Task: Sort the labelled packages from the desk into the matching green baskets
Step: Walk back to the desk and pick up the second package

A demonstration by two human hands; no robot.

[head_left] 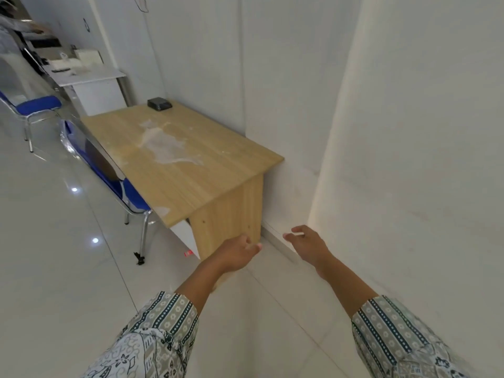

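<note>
Beside the wooden desk (174,156), left hand (236,253) and right hand (308,244) empty, grips loosely wide, blue chair (128,195) alongside.

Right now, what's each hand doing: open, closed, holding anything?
Left hand: fingers loosely curled, holding nothing.
Right hand: open, fingers spread, holding nothing.

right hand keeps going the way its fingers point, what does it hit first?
Most likely the white wall at its base, right of the light wooden desk. The empty right hand points forward over pale floor tiles, with nothing visible between. Depth is uncertain.
</note>
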